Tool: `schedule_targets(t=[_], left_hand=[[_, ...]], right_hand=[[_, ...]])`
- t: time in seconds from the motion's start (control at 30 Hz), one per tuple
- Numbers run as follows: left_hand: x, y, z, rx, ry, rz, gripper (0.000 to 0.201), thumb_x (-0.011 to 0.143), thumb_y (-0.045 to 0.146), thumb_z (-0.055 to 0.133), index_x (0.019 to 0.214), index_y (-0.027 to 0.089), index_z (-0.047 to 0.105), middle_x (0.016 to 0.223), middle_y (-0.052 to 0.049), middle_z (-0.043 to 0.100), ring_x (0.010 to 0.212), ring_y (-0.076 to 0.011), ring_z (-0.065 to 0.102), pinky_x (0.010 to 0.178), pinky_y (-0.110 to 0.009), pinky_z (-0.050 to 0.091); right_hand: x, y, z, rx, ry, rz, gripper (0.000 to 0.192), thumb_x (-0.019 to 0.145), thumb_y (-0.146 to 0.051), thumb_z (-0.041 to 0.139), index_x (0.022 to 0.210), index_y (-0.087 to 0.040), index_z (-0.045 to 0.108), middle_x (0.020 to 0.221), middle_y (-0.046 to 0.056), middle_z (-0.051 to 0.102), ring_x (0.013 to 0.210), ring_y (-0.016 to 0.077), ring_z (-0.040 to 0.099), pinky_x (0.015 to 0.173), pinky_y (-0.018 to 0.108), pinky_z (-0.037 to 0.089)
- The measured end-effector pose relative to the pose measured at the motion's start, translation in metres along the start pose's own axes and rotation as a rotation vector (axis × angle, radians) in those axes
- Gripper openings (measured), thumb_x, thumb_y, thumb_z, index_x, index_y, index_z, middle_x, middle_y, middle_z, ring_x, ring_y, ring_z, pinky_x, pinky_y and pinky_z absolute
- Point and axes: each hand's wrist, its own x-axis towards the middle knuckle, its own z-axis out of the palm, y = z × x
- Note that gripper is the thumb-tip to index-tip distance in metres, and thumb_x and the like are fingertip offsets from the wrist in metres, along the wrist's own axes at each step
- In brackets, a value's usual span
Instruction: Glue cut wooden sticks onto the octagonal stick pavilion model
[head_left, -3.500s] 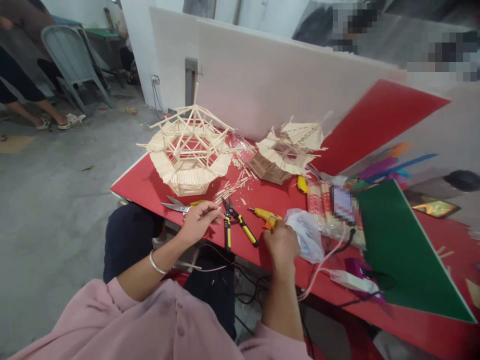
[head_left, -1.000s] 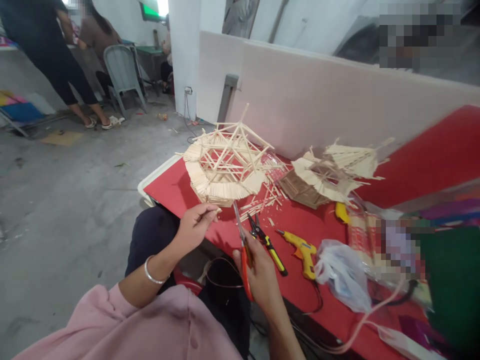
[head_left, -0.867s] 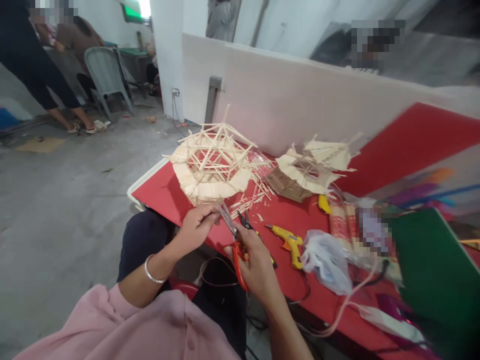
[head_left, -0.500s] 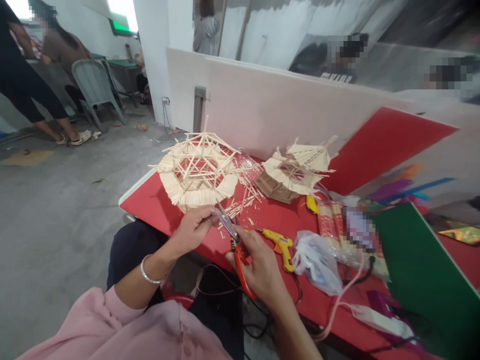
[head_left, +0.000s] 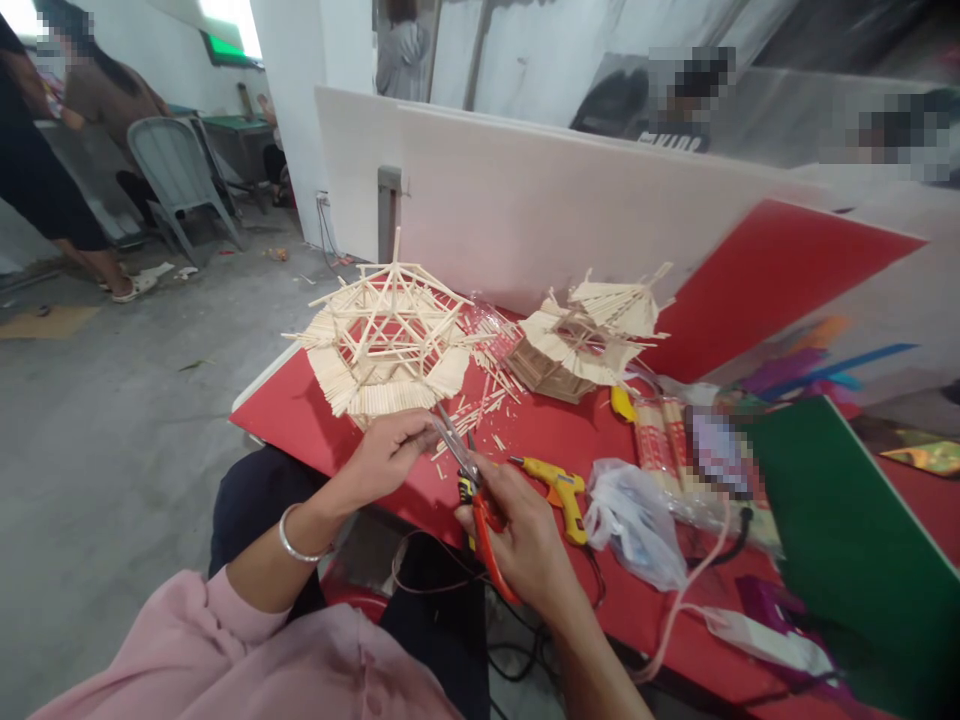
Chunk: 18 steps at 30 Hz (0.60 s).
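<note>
Orange-handled scissors point(head_left: 486, 540) are at the near edge of a red tabletop point(head_left: 292, 425), gripped in the right hand point(head_left: 521, 525), blades pointing far and left. The left hand point(head_left: 390, 455) meets the blade tips, its thumb and fingers bunched — whether they grip anything cannot be told. Just beyond stands a large, open-framed pagoda-like stick model point(head_left: 382, 398), with loose wooden sticks point(head_left: 491, 405) scattered to its right. Farther right sits a smaller stick model point(head_left: 551, 370). Right of the scissors lie a yellow glue gun point(head_left: 561, 483) and a translucent plastic bag point(head_left: 637, 520) — then a green board point(head_left: 840, 540). Far left, a person point(head_left: 116, 105) sits on a grey chair point(head_left: 172, 165).
</note>
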Motion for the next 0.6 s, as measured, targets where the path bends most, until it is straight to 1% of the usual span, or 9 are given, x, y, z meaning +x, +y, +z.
schedule_targets(t=[0.1, 0.2, 0.33, 0.43, 0.6], left_hand=[[0.0025, 0.0001, 0.0017, 0.001, 0.003, 0.004, 0.026, 0.095, 0.026, 0.05, 0.073, 0.017, 0.061, 0.068, -0.001, 0.059, 0.065, -0.0124, 0.054, 0.062, -0.024, 0.044], [0.0043, 0.0021, 0.0032, -0.014, 0.004, 0.003, 0.024, 0.094, 0.027, 0.051, 0.075, 0.017, 0.062, 0.069, -0.002, 0.06, 0.065, -0.0125, 0.053, 0.062, -0.025, 0.044], [0.0058, 0.0027, 0.005, -0.027, 0.025, 0.0, 0.019, 0.091, 0.026, 0.056, 0.079, 0.016, 0.066, 0.073, -0.004, 0.064, 0.066, -0.013, 0.056, 0.062, -0.024, 0.045], [0.0068, 0.0016, 0.0061, -0.025, 0.05, -0.007, 0.02, 0.092, 0.024, 0.055, 0.077, 0.016, 0.067, 0.071, -0.004, 0.063, 0.066, -0.013, 0.057, 0.062, -0.024, 0.045], [0.0092, 0.0, 0.0061, -0.008, 0.041, 0.004, 0.021, 0.091, 0.024, 0.056, 0.076, 0.016, 0.067, 0.068, -0.003, 0.062, 0.063, -0.012, 0.056, 0.061, -0.023, 0.044]], right_hand=[[0.0004, 0.0026, 0.002, 0.021, 0.039, -0.037, 0.048, 0.091, -0.039, 0.06, 0.136, -0.022, 0.055, 0.099, 0.009, 0.069, 0.086, 0.0207, 0.067, 0.076, 0.032, 0.056], [0.0009, 0.0035, 0.0028, 0.049, 0.043, -0.031, 0.049, 0.09, -0.038, 0.062, 0.136, -0.022, 0.055, 0.1, 0.009, 0.07, 0.088, 0.0207, 0.067, 0.078, 0.031, 0.057], [0.0017, 0.0021, 0.001, 0.069, 0.001, 0.004, 0.051, 0.09, -0.035, 0.061, 0.139, -0.022, 0.053, 0.105, 0.008, 0.069, 0.092, 0.0204, 0.067, 0.081, 0.031, 0.056], [0.0021, 0.0017, -0.001, 0.091, -0.034, 0.028, 0.051, 0.09, -0.034, 0.06, 0.139, -0.022, 0.053, 0.106, 0.008, 0.068, 0.094, 0.02, 0.067, 0.082, 0.031, 0.056], [0.0015, 0.0044, -0.0006, 0.133, -0.065, 0.052, 0.052, 0.091, -0.035, 0.059, 0.141, -0.024, 0.051, 0.115, 0.009, 0.066, 0.102, 0.0206, 0.065, 0.087, 0.031, 0.055]])
